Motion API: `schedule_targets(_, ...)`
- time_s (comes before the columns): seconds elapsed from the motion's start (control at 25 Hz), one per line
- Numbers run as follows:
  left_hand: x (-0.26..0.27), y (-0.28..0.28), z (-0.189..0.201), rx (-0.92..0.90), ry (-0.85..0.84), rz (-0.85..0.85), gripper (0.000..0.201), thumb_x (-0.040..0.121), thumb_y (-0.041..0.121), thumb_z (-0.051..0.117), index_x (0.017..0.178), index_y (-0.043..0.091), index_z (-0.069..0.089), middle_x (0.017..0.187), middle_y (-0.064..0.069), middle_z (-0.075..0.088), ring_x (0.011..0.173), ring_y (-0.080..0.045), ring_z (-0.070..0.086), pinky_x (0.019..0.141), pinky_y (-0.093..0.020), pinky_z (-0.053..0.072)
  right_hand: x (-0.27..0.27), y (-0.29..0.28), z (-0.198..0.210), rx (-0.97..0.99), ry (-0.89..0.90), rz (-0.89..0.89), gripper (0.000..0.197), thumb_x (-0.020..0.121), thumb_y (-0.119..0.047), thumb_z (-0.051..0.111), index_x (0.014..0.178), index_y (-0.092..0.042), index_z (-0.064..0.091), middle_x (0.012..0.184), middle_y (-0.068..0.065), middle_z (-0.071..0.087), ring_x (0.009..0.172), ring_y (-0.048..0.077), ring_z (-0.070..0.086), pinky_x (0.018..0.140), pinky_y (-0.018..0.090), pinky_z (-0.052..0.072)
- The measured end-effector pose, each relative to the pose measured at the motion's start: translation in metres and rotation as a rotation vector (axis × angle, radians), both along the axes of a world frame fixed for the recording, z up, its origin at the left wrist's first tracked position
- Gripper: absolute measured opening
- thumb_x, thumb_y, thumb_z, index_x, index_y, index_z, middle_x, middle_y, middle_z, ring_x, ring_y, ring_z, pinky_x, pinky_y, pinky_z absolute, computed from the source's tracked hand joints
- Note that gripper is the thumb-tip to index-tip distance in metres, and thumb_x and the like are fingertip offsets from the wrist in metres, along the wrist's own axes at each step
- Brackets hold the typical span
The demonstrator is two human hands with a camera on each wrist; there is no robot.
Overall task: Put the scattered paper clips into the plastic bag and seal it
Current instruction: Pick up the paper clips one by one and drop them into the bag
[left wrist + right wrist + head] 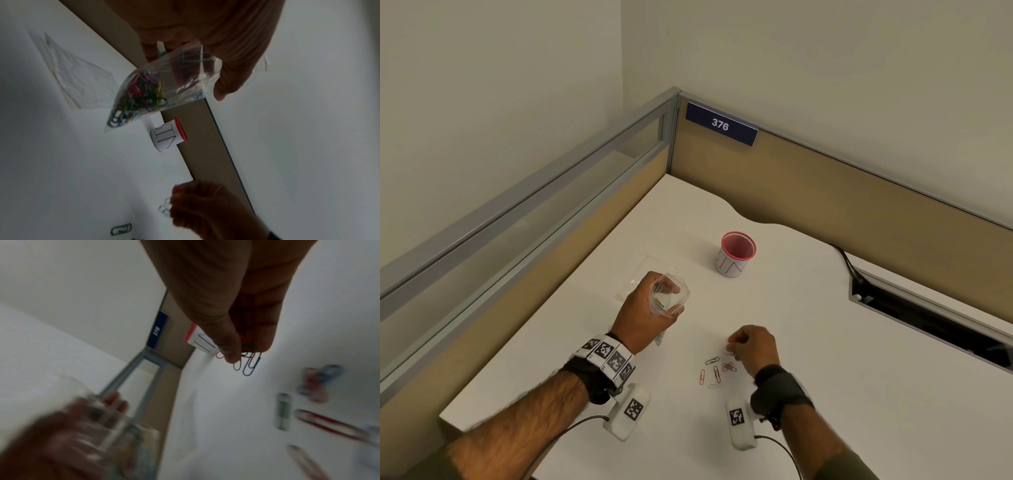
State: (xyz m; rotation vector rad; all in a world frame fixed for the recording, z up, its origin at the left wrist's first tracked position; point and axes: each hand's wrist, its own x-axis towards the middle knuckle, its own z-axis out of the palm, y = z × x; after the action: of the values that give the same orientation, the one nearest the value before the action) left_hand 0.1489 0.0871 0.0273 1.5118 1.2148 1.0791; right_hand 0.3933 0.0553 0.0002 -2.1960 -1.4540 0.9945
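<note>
My left hand (650,308) holds a clear plastic bag (669,301) above the white desk, fingers curled round its open mouth. Many coloured paper clips fill the bag (144,94) at its lower end. My right hand (751,346) hovers just above the desk, pinching a few paper clips (246,360) between thumb and fingers. Several loose paper clips (717,370) lie scattered on the desk just left of the right hand; in the right wrist view these loose clips (308,412) are blurred.
A red-rimmed cup (736,253) with a white label stands behind the hands. Another flat clear bag (647,270) lies on the desk (825,342) behind the left hand. A cable slot (928,318) opens at the right. Partition walls (825,185) close off the back and left.
</note>
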Motion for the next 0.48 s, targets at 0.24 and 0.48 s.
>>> schedule_targets(0.24, 0.008, -0.003, 0.0, -0.006, 0.029, -0.019, 0.037, 0.078, 0.007, 0.081, 0.105, 0.014, 0.057, 0.109, -0.002, 0.066, 0.109, -0.012, 0.062, 0.094, -0.016, 0.047, -0.022, 0.009, 0.089, 0.298, 0.374, -0.078, 0.005, 0.079, -0.002, 0.074, 0.083, -0.004, 0.072, 0.077, 0.009, 0.073, 0.064, 0.017, 0.068, 0.062, 0.022, 0.058)
schedule_targets(0.48, 0.017, -0.005, 0.006, -0.02, 0.033, -0.029, 0.042, 0.077, 0.008, 0.081, 0.106, 0.021, 0.054, 0.109, -0.001, 0.067, 0.109, -0.018, 0.064, 0.094, -0.033, 0.053, -0.071, 0.014, 0.144, 0.48, 0.377, 0.138, 0.006, 0.082, -0.009, 0.073, 0.087, -0.011, 0.073, 0.079, -0.001, 0.072, 0.067, 0.005, 0.066, 0.067, 0.017, 0.057)
